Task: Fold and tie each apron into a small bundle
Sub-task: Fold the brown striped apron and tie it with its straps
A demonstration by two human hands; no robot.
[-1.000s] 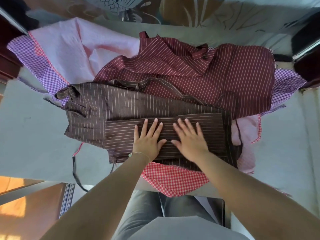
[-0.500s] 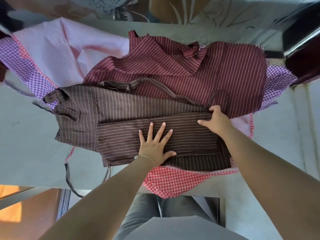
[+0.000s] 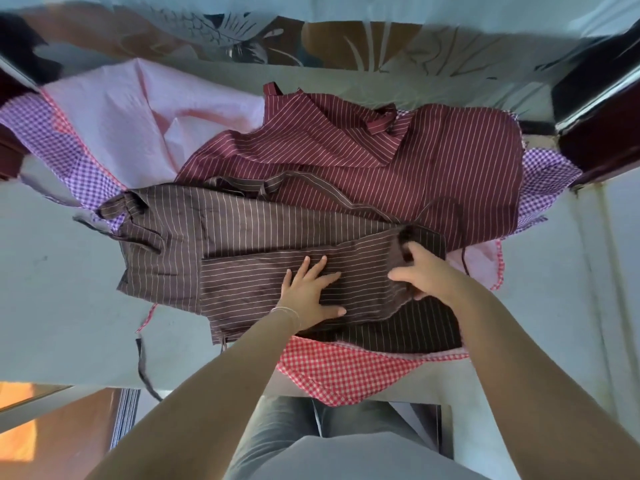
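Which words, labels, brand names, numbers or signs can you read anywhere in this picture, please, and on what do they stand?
None: no text can be read anywhere.
The brown striped cloth apron, the maroon striped cloth apron and the red checked cloth carry only patterns.

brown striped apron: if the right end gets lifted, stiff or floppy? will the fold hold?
Likely floppy: the brown striped apron creases and drapes where the right hand grips its end. Probably light and thin, lying flat in layers. The fold may slip open unless the left hand presses it flat.
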